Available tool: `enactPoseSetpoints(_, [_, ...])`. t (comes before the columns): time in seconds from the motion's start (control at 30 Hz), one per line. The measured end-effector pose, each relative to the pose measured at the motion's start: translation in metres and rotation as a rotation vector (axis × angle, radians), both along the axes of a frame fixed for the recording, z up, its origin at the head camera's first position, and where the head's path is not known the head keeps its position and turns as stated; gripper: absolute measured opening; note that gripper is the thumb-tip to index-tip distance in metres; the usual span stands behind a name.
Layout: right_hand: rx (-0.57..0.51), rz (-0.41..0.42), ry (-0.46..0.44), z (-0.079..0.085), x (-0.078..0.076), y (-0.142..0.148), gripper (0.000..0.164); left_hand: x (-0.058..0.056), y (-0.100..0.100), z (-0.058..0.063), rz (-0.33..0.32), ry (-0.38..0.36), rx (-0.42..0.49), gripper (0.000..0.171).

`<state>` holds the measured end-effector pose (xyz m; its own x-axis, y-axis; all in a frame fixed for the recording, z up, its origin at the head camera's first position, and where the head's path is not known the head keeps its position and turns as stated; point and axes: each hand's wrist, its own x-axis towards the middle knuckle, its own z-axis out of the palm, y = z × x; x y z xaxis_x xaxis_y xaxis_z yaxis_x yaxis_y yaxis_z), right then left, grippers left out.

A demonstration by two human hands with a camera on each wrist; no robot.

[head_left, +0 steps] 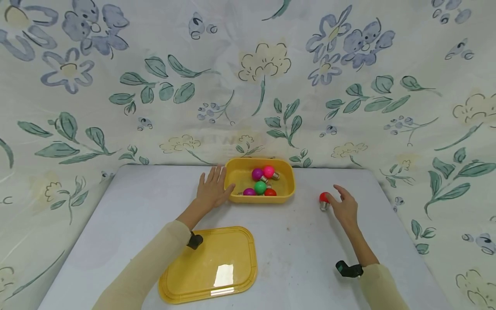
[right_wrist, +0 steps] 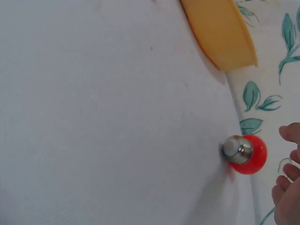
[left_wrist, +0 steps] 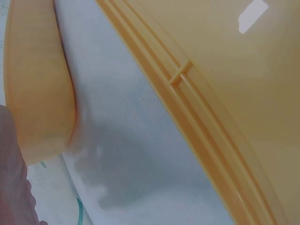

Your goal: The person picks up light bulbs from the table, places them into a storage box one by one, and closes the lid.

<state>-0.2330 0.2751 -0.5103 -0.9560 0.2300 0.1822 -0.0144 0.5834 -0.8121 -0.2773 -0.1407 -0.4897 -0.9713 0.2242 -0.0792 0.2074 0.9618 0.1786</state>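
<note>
A yellow plastic tub [head_left: 289,181] at the back of the table holds several coloured light bulbs, among them a green bulb [head_left: 260,187] and a pink bulb [head_left: 268,172]. My left hand [head_left: 211,189] is at the tub's left end with its fingers straight, the thumb overlapping the rim in the head view. A red light bulb [head_left: 323,197] with a silver screw base is on the table right of the tub. My right hand [head_left: 345,209] is beside it, thumb and fingers parted. In the right wrist view, a gap shows between the thumb and the red bulb [right_wrist: 255,154].
A yellow lid [head_left: 217,262] lies flat on the white table [head_left: 294,267], in front of the tub and partly under my left forearm. Floral cloth [head_left: 232,86] hangs behind the table and shows at both sides.
</note>
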Motion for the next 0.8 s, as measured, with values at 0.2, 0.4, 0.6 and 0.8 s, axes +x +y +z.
enactPoseSetpoints(0.2, [-0.011,-0.014,-0.106,-0.004,0.002,0.001,0.048,0.001,-0.001,0.001,-0.001,0.002,0.008,0.078])
enactPoseSetpoints(0.4, [-0.036,-0.014,-0.179,-0.011,0.002,0.001,0.050,0.005,-0.001,0.001,-0.009,0.014,0.031,0.079])
enactPoseSetpoints(0.6, [-0.054,-0.005,-0.159,-0.017,0.000,-0.003,0.050,0.004,0.000,-0.001,0.000,0.007,0.009,0.077])
enactPoseSetpoints(0.8, [-0.068,-0.001,-0.176,-0.019,0.000,-0.008,0.051,0.002,0.000,-0.002,0.004,0.009,-0.003,0.077])
